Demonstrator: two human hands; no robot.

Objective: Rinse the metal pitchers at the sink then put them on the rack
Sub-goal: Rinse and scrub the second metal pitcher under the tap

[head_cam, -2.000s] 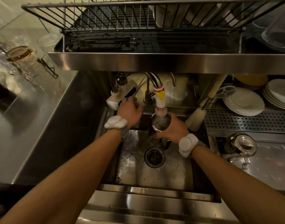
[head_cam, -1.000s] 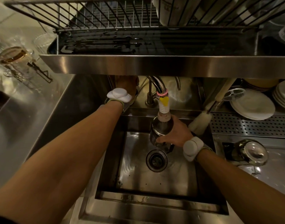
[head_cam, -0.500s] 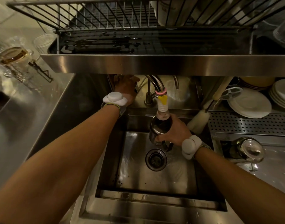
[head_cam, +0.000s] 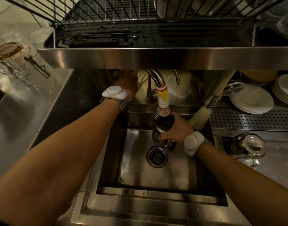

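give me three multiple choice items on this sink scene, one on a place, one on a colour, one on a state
1. Where is the metal pitcher?
A. on the rack
B. under the tap nozzle, over the sink
C. on the right counter

2. What colour is the piece on the tap nozzle?
A. yellow
B. blue
C. black

3. What is the right hand doing?
A. hanging free
B. gripping the pitcher
C. holding a plate

Answers: 1 B, the pitcher's mouth sits below the nozzle above the sink; 2 A, it is plainly yellow; 3 B, its fingers wrap the pitcher's body.
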